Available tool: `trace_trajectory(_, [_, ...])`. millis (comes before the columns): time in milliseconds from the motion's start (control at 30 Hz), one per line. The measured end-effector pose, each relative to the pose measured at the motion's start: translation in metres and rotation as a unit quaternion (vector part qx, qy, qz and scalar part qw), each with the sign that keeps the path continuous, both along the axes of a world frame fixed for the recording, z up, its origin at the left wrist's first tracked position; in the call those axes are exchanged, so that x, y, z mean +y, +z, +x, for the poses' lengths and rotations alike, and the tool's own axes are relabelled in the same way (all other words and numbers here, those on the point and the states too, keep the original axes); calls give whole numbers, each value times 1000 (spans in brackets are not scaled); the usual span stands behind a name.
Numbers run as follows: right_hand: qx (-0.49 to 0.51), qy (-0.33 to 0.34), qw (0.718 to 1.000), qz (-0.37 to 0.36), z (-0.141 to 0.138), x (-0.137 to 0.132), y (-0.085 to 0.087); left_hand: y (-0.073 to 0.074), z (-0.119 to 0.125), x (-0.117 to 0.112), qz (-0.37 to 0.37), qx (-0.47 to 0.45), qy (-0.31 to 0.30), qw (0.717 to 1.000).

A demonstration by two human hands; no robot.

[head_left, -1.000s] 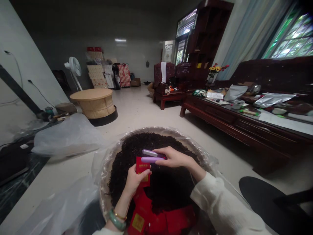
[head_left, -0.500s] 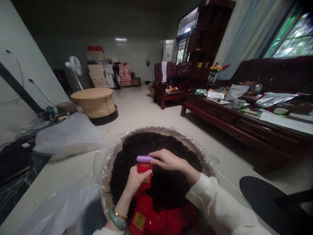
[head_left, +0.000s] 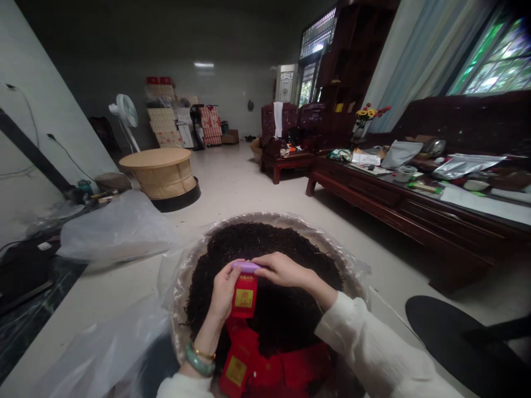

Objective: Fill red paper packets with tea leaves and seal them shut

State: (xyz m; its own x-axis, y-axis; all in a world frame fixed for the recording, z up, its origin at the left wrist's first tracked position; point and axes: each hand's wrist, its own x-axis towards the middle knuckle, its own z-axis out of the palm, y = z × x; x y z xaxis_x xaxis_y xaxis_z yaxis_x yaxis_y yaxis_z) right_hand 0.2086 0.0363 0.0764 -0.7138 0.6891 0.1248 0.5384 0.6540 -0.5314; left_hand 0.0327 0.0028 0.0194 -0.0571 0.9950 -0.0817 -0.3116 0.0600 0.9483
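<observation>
A small red packet [head_left: 244,301] with a gold label hangs upright over a round tub of dark, loose tea-like leaves [head_left: 265,235]. Across the packet's top edge lies a purple bar-shaped tool [head_left: 247,267]; whether it is a clip or a sealer I cannot make out. My left hand [head_left: 224,290], with a green bangle at the wrist, is closed on the tool's left end and the packet's upper corner. The tool's right end is pinched by my right hand [head_left: 284,271]. Below, several red packets [head_left: 236,367] lie in the near part of the tub.
Clear plastic lines the tub's rim [head_left: 178,326]. A black round base [head_left: 440,337] stands at the right. Plastic sheeting [head_left: 112,229] is on the floor to the left, near a round wooden table [head_left: 155,160]. A long dark wood table [head_left: 373,193] holds bags and papers.
My left hand has shifted up from the packet's front to the left end of the purple tool, uncovering the gold label. My right hand stays in place.
</observation>
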Motion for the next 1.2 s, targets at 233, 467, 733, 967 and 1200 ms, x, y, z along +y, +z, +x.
trace_trajectory(233, [-20,-104,994,-8,-16,4,-11,7,5,7,18,0,14,1000])
trace_trajectory(467, [12,-127,992,0,-17,1,-14,-2,1,-2,-68,-9,-121,990])
trace_trajectory(733, [76,-128,982,-118,-9,9,-11,-11,-2,-8,-103,12,-155,982])
trace_trajectory(967, [65,-104,985,-118,-7,15,-10,-9,-2,-8,-95,-4,-162,982])
trace_trajectory(1200, [64,-94,988,-102,-17,7,-10,-9,-3,-11,-95,-11,-167,981])
